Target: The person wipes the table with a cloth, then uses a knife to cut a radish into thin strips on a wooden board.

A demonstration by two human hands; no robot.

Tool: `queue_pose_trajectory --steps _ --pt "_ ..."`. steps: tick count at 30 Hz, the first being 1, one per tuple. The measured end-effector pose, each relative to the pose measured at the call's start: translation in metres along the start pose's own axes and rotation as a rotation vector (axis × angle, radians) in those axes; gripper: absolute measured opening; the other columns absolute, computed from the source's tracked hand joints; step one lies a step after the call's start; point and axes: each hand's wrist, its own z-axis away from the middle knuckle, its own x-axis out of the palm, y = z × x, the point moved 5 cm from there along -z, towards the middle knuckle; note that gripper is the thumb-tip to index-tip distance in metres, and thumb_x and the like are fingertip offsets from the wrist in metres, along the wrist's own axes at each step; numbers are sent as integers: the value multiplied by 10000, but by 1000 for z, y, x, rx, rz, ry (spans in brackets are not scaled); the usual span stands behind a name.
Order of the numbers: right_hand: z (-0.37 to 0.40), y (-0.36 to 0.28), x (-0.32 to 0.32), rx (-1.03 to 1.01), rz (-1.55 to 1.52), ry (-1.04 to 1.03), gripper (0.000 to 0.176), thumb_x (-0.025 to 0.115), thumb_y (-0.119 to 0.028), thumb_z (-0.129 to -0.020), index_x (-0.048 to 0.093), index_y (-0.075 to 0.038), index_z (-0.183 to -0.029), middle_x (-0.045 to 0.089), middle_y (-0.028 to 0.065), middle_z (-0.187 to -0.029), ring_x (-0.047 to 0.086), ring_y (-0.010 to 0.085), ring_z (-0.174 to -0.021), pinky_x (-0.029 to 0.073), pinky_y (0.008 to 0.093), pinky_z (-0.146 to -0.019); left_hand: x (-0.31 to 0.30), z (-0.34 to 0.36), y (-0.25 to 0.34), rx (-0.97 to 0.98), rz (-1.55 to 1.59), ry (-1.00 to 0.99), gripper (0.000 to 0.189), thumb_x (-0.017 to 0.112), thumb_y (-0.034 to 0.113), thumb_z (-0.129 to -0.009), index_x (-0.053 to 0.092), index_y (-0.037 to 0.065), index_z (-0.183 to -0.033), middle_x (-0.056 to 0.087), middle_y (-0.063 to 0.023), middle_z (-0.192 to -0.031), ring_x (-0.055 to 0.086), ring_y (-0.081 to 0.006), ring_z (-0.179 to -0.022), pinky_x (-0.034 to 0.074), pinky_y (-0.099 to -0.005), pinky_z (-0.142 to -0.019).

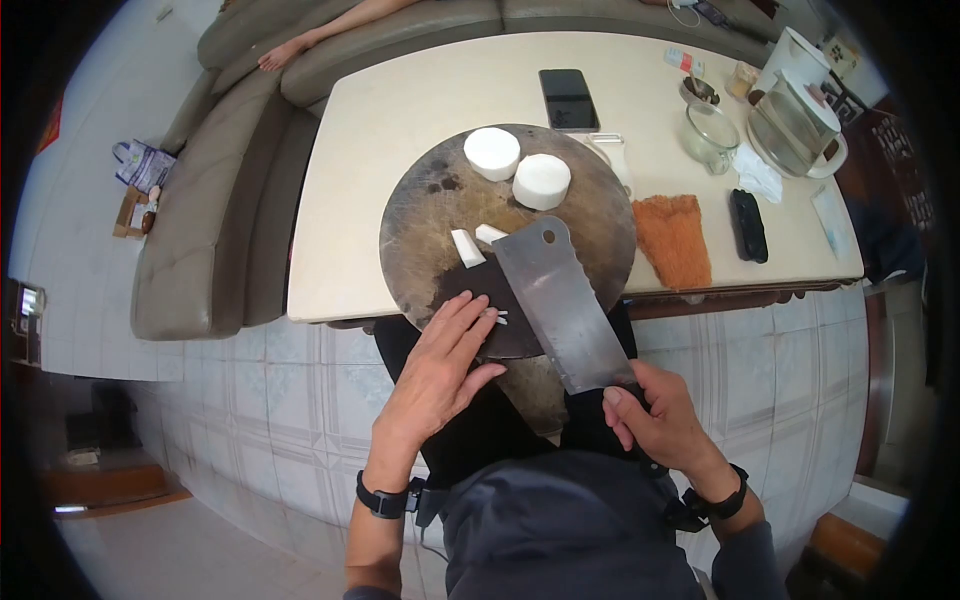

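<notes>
The right hand [665, 420] is closed around the handle of a broad steel cleaver [565, 300], whose blade lies slanted across the near half of a round, dark-stained chopping board [420, 220]. The left hand [440, 370] lies flat on the board's near edge, fingers straight and close together, fingertips on thin white strips [497, 317] just left of the blade. Two small white wedges [467, 248] sit at the board's centre, and two thick white rounds [492, 153] at its far side. On the pale worktop [400, 100], a dark-screened phone [568, 98] lies beyond the board and an orange cloth [672, 238] to its right. A small packet [684, 61] far beyond the board carries print too small to read.
</notes>
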Motion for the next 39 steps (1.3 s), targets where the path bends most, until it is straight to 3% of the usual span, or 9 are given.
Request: queue_pose_trajectory --steps 3,5,11,18,23,29,34,39 --pt "1 -1 -1 4 20 6 193 557 -165 -996 523 -13 -882 552 6 -665 493 56 -526 398 234 -467 2 5 -1 74 -66 38 483 730 53 -800 594 11 -1262 567 -158 -1320 500 -372 -1275 463 -427 -1023" --pt "2 0 -1 6 40 8 199 556 -170 -996 522 -11 -881 552 7 -662 493 57 -525 398 236 -468 1 7 4 153 -113 114 382 714 -32 -756 660 -8 -1133 636 -147 -1186 591 -347 -1134 520 -405 -918" --pt "4 3 -1 32 45 7 210 557 -179 -996 518 -8 -882 554 11 -668 494 63 -527 404 243 -471 4 12 14 232 -143 208 318 683 -76 -671 693 -22 -984 659 -126 -1030 635 -298 -942 535 -399 -810" --pt "6 6 -3 27 13 14 201 557 -172 -996 518 -9 -885 552 11 -673 494 59 -538 409 243 -472 10 25 18 316 -160 245 264 681 -43 -690 671 -50 -954 649 -143 -992 637 -300 -906 553 -384 -748" --pt "8 9 -4 5 10 1 204 558 -180 -999 520 -12 -890 546 7 -671 491 56 -538 406 239 -471 27 40 23 202 57 302 274 711 -111 -687 685 -29 -947 661 -144 -959 656 -316 -868 556 -362 -745" --pt "9 5 -8 -4 21 25 201 559 -183 -1000 524 -23 -885 541 -3 -662 481 52 -525 397 233 -464 59 46 15 24 162 277 173 754 -37 -770 668 -30 -919 674 -144 -971 689 -270 -826 568 -345 -726" --pt "12 4 -11 -20 1 51 212 565 -185 -999 525 -25 -867 537 -4 -650 479 53 -515 390 234 -460 73 48 7 -7 220 236 147 670 -86 -820 676 -35 -958 686 -166 -1013 694 -290 -871 561 -337 -771" --pt "14 3 -13 -18 17 55 193 558 -165 -996 524 -23 -870 542 1 -665 483 54 -516 388 234 -463 48 42 15 -34 227 362 250 660 -144 -755 680 -39 -980 687 -163 -980 691 -301 -845 559 -334 -729"
